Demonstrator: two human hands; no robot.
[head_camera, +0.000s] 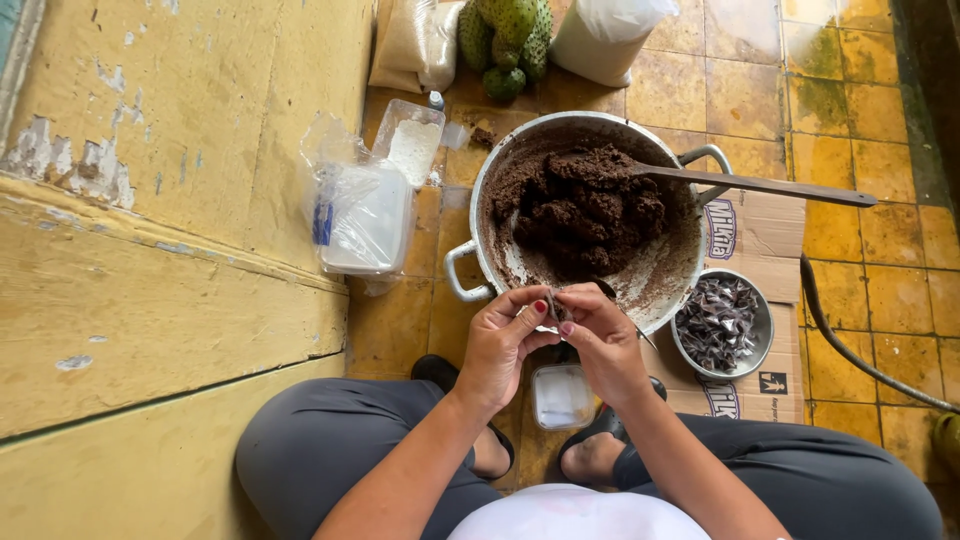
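My left hand (500, 345) and my right hand (604, 340) meet just below the near rim of a large metal pot (485, 235). Together they pinch a small dark wrapped piece (556, 305) between the fingertips. The pot holds a lumpy dark brown paste (585, 205), and a long wooden spatula (770, 184) rests in it with its handle pointing right. A small metal bowl (722, 325) of wrapped pieces sits to the right of my right hand.
A clear plastic container (562, 396) lies between my feet. Plastic tubs in bags (365, 215) stand left of the pot by a yellow wall (150, 200). Green fruits (507, 40) and white sacks (603, 35) lie beyond. Flattened cardboard (765, 230) covers the tiled floor.
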